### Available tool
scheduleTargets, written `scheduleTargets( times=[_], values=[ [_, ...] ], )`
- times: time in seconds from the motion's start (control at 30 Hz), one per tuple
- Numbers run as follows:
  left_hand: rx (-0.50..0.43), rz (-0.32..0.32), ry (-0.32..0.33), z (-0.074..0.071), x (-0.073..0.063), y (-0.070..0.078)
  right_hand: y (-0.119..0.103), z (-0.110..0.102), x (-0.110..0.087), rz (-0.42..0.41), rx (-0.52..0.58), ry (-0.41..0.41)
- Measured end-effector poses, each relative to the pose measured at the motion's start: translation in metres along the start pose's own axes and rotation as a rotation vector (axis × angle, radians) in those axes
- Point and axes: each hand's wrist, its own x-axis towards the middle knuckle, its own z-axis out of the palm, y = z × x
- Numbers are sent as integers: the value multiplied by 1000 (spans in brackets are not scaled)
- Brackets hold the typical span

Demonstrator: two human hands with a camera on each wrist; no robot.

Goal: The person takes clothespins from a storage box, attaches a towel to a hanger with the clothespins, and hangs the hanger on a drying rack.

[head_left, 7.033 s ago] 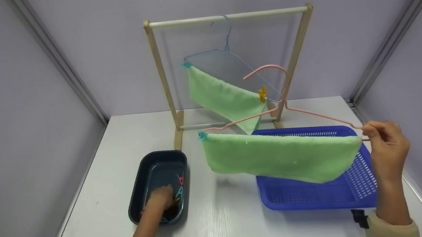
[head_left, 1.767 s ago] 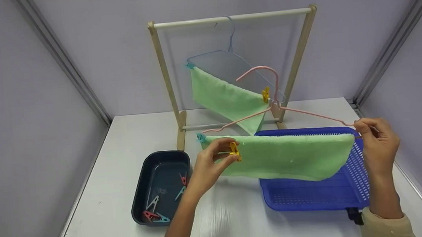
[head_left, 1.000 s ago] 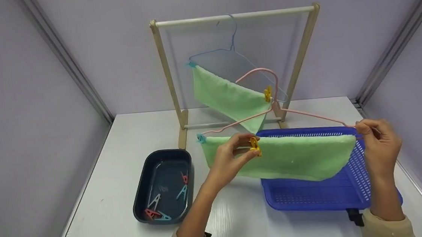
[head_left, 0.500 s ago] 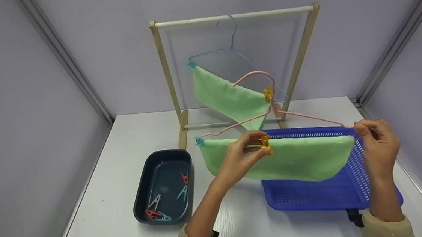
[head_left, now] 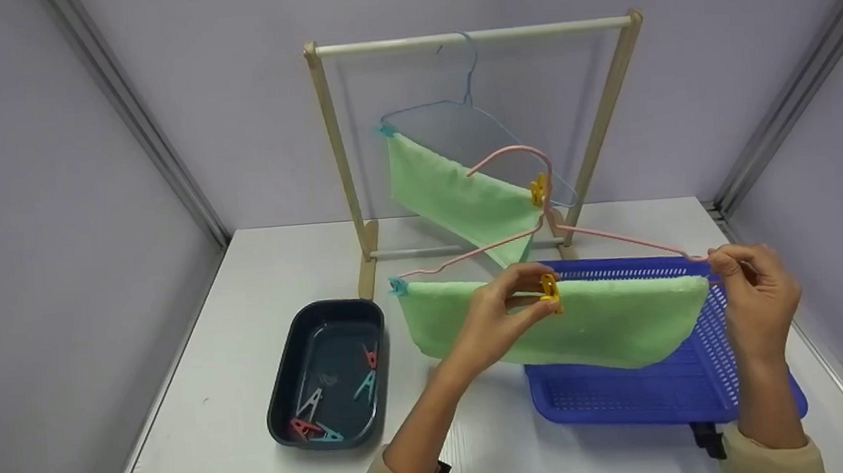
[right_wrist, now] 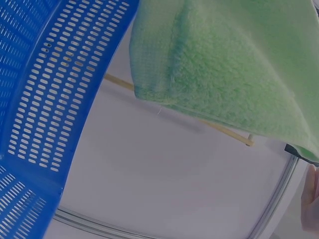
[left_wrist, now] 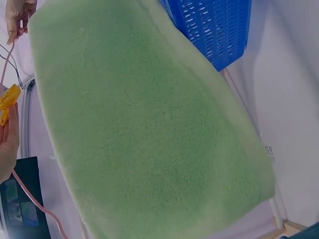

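Observation:
My left hand (head_left: 503,316) pinches a yellow clothespin (head_left: 551,294) between thumb and fingers, in front of a folded green towel (head_left: 624,326). The towel hangs over the lower bar of a pink hanger (head_left: 621,239). A teal clothespin (head_left: 397,286) clips the towel's left corner. My right hand (head_left: 761,296) grips the hanger's right end, just beyond the towel's right edge. In the left wrist view the towel (left_wrist: 149,119) fills most of the picture, with the yellow clothespin (left_wrist: 9,99) at the left edge. The right wrist view shows the towel's corner (right_wrist: 224,64) close up.
Behind, a blue hanger (head_left: 468,86) with another green towel (head_left: 455,189) hangs on a wooden rack (head_left: 481,35). A dark bin (head_left: 322,310) at left holds several clothespins (head_left: 364,385). Below the towel lies a blue basket (head_left: 629,393).
Seven seconds ago my left hand was inside the dark bin. It has since come up with the yellow clothespin and moved right along the towel. My right hand keeps its hold on the hanger.

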Motion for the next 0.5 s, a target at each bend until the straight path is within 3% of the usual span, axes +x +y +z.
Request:
scheduleTargets(
  times=[0.17,0.4,0.5],
  values=[
    [-5,21,-9,7,2,-5,-1,-2,-1,6,-23,9],
    [-5,60,-24,21,7,-31,-1,-2,-4,6,-25,22],
    [-2,59,-23,23,7,-36,1,0,-4,7,-16,14]
  ],
)
